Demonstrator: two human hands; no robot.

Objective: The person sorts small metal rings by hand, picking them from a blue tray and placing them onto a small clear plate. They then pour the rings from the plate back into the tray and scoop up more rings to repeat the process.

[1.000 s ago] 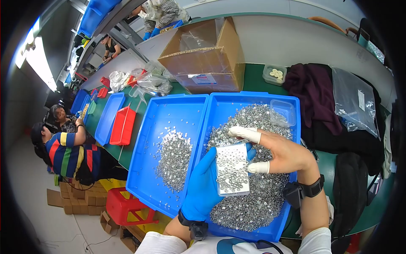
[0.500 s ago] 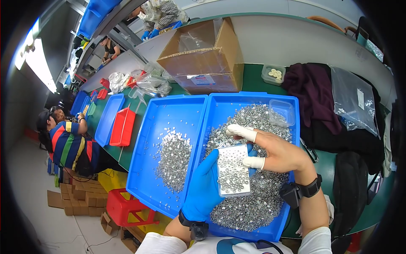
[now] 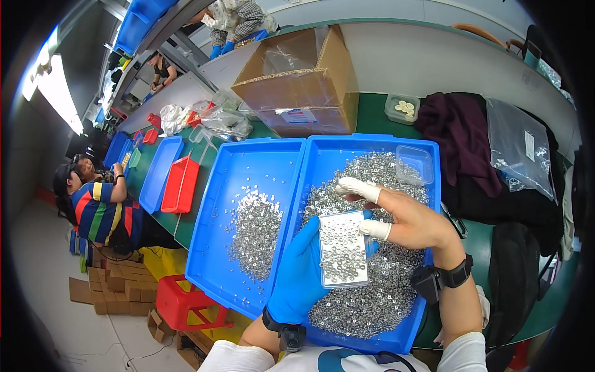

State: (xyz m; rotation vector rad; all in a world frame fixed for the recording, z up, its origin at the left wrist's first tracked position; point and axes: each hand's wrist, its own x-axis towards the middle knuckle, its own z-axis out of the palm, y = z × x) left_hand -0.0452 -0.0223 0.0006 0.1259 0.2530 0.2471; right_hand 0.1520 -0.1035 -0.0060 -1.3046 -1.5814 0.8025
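Observation:
My left hand [image 3: 294,279], in a blue glove, grips a shallow clear-sided box [image 3: 343,281] with a white bottom. Small shiny ring-shaped metal parts [image 3: 344,255] are scattered in it, thicker toward its near end. Over the box's far right corner hovers my right hand [image 3: 406,217], with white finger cots on the thumb and forefinger. Those two are spread apart, and nothing shows between them. Both hands are above the right blue tray [image 3: 435,162], heaped with the same metal parts. The left blue tray [image 3: 207,248] holds a smaller pile [image 3: 255,235].
A clear plastic container [image 3: 414,165] lies in the right tray's far corner. Behind stand a cardboard box [image 3: 291,102] and a tub of pale discs [image 3: 401,109]. Dark clothing [image 3: 455,136] and a plastic bag [image 3: 520,146] lie right. A red bin [image 3: 180,185] and several co-workers are left.
My right hand has shifted slightly to the right, its thumb lifting off the box's edge area. The left hand keeps the box almost in place.

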